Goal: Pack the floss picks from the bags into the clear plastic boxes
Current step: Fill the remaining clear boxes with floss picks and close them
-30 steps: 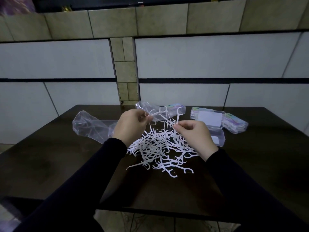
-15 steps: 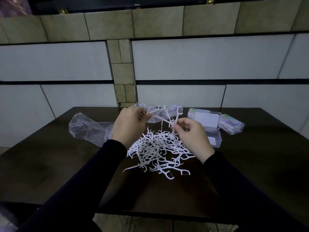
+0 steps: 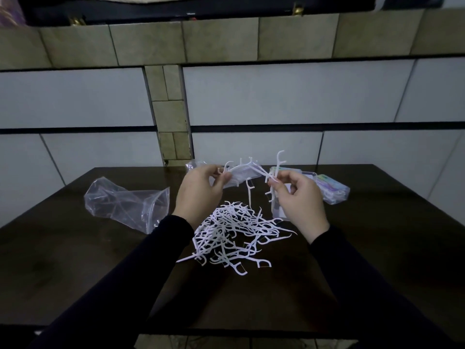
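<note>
Your left hand [image 3: 198,192] is raised, fingers curled, pinching thin white plastic floss picks [image 3: 247,167]. Your right hand [image 3: 299,197] is level with it, thumb and forefinger pinching more. Both forearms in dark sleeves [image 3: 130,280].

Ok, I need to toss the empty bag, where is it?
In the head view the empty bag lies on the table's left side, just left of the left hand and beside the pick pile.
</note>
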The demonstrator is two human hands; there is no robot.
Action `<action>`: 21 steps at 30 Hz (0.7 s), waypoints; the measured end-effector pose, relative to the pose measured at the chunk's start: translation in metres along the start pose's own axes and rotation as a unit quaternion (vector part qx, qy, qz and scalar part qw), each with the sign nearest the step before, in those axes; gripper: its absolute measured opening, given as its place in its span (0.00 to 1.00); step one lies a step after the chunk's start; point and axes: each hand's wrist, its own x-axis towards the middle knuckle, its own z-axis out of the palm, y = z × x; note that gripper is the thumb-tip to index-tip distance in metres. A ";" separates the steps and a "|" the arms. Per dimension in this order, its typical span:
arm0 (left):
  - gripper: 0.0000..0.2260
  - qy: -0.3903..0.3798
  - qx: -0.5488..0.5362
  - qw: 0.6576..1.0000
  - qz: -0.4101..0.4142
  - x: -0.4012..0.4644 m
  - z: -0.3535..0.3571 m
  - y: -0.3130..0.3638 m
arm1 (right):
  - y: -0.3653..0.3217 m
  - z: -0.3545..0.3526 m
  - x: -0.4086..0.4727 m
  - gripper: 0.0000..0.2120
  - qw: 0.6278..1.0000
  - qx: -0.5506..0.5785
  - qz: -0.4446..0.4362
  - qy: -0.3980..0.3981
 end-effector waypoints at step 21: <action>0.13 -0.134 -0.058 0.988 -0.048 0.020 0.104 0.030 | 0.049 -0.044 0.014 0.06 0.981 -0.081 0.168 0.047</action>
